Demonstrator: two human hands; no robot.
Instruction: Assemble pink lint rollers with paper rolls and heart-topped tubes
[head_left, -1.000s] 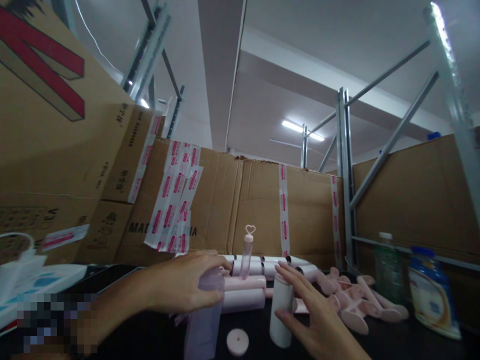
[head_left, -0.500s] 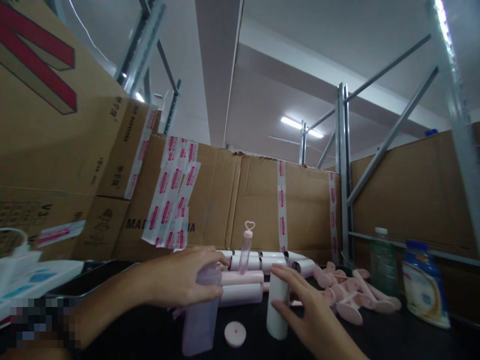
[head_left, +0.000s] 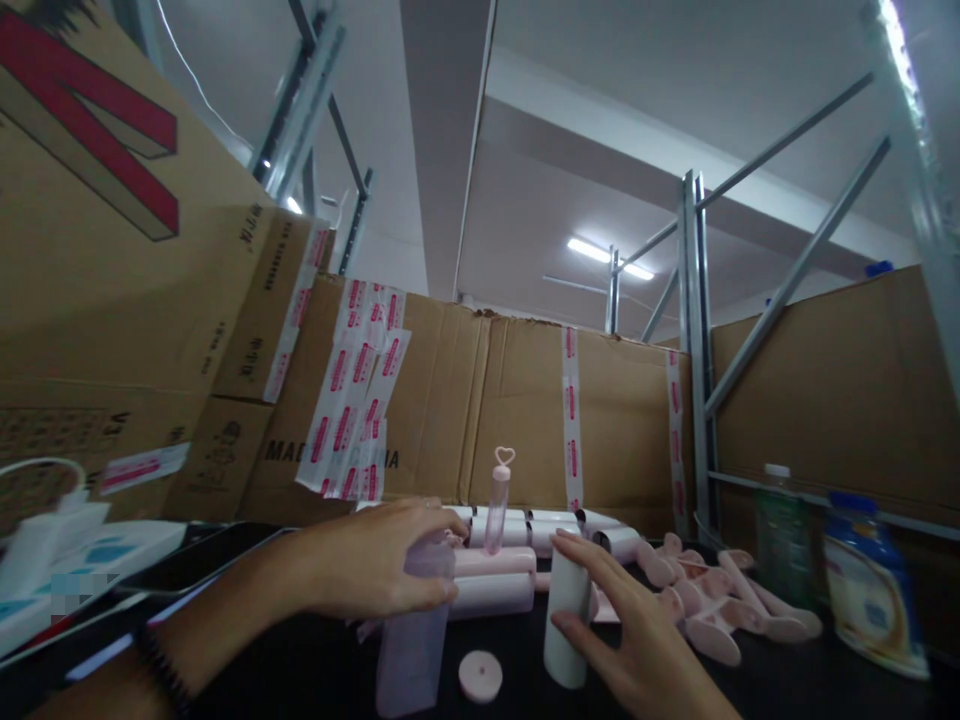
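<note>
My left hand (head_left: 379, 560) is wrapped round the upper part of a translucent lilac container (head_left: 411, 655), which stands slightly tilted on the black table. Its top is partly hidden by my fingers. My right hand (head_left: 619, 620) has thumb and fingers on a white cylinder (head_left: 566, 630) standing upright on the table. Between the two lies a round pale pink disc (head_left: 480, 677) with a small mark at its centre. Behind them, a clear pink tube with a heart-shaped loop on top (head_left: 497, 510) stands upright near a pink cylinder (head_left: 510, 562) and a white cylinder (head_left: 491, 594) lying down.
More white cylinders (head_left: 499, 530) lie in rows at the back. Several pale pink stemmed pieces (head_left: 712, 610) are heaped at right, beside a green bottle (head_left: 780, 540) and a blue-capped container (head_left: 870, 590). A power strip (head_left: 142, 555) and dark flat device (head_left: 202, 558) sit left. Cardboard walls (head_left: 517, 410) enclose the table.
The head view has turned slightly, so the scene sits a little further right and lower. Both hands keep their grip, and the container and cylinder have not visibly moved on the table.
</note>
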